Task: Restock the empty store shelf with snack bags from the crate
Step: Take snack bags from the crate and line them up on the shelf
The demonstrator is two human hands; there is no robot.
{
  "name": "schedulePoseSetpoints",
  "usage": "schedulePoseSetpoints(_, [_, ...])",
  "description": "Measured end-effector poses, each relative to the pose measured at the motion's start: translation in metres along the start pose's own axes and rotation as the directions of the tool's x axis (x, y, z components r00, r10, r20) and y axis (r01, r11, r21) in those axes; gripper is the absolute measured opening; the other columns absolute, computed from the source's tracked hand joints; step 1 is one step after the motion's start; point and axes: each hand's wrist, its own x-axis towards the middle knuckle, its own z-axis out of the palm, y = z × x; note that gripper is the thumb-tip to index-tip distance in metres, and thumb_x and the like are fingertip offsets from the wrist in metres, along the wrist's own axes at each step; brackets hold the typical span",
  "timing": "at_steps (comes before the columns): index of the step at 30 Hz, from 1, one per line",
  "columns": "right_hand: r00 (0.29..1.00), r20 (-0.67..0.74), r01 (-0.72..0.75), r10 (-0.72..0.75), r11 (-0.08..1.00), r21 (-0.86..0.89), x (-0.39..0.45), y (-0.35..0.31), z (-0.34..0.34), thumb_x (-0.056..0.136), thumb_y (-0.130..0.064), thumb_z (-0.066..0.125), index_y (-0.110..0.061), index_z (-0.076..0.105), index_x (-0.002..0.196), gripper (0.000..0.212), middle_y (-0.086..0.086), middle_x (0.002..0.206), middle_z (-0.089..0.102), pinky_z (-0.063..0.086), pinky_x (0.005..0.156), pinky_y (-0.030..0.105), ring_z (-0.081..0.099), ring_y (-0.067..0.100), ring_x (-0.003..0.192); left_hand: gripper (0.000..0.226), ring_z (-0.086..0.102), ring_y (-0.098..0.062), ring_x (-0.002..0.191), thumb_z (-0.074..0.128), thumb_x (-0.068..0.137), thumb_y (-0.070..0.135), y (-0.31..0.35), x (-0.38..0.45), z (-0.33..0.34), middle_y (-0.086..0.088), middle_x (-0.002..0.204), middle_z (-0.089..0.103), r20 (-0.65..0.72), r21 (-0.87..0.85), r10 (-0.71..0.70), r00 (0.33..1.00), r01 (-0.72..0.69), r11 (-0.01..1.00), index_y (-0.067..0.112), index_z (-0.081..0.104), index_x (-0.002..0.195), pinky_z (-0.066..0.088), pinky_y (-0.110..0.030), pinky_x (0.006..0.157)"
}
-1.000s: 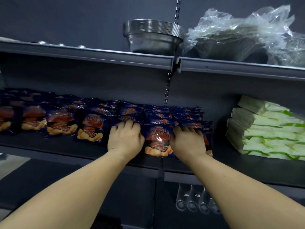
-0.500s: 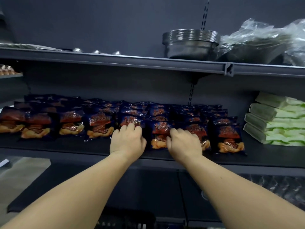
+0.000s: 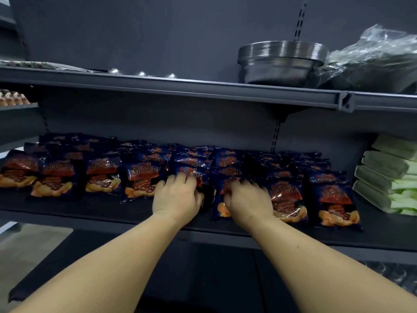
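Several dark blue and red snack bags (image 3: 101, 175) lie in overlapping rows along the dark middle shelf (image 3: 90, 213). My left hand (image 3: 177, 195) lies on a front-row bag (image 3: 194, 173) near the middle, fingers curled over its top. Just to its right, my right hand (image 3: 247, 199) grips the neighbouring front-row bag (image 3: 220, 206), covering most of it. Both forearms reach up from the bottom of the view. The crate is out of view.
Green and white packs (image 3: 388, 177) are stacked at the shelf's right end. The upper shelf (image 3: 203, 91) carries a stack of metal bowls (image 3: 282, 62) and plastic-wrapped goods (image 3: 372, 57). A bare strip of shelf runs in front of the bags.
The view has swung left, and more of the row shows on both sides. Both hands have stayed on the front-row bags, and their fingers have curled more.
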Motion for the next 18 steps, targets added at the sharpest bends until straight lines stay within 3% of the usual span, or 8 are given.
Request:
schedulePoseSetpoints(9, [1.000, 0.007, 0.027, -0.027, 0.999, -0.019, 0.020, 0.001, 0.025, 0.099, -0.039, 0.038, -0.016, 0.044, 0.134, 0.043, 0.007, 0.136, 0.048, 0.035, 0.095, 0.041, 0.040, 0.031, 0.123, 0.033, 0.058, -0.037, 0.094, 0.065, 0.080, 0.033, -0.005, 0.013, 0.027, -0.016, 0.105, 0.063, 0.091, -0.003, -0.001, 0.996, 0.001, 1.000, 0.006, 0.066, 0.099, 0.046, -0.044, 0.076])
schedulePoseSetpoints(13, [0.999, 0.034, -0.004, 0.005, 1.000, -0.025, 0.028, -0.006, 0.034, 0.100, -0.042, 0.033, -0.017, 0.042, 0.135, 0.044, 0.006, 0.138, 0.045, 0.034, 0.096, 0.041, 0.039, 0.030, 0.124, 0.030, 0.056, -0.035, 0.092, 0.063, 0.080, 0.030, -0.017, 0.022, 0.036, -0.014, 0.100, 0.061, 0.069, -0.049, 0.057, 0.996, -0.054, 0.997, 0.006, 0.064, 0.098, 0.044, -0.043, 0.075])
schedulePoseSetpoints(18, [0.995, 0.091, -0.039, 0.042, 0.999, -0.026, 0.035, -0.009, 0.048, 0.102, -0.045, 0.028, -0.022, 0.030, 0.144, 0.048, 0.004, 0.151, 0.031, 0.021, 0.111, 0.042, 0.024, 0.029, 0.138, 0.043, 0.039, -0.028, 0.123, 0.042, 0.094, 0.040, -0.025, 0.034, 0.052, -0.006, 0.134, 0.045, 0.098, -0.095, 0.129, 0.987, -0.119, 0.988, 0.015, 0.048, 0.129, 0.031, -0.044, 0.101])
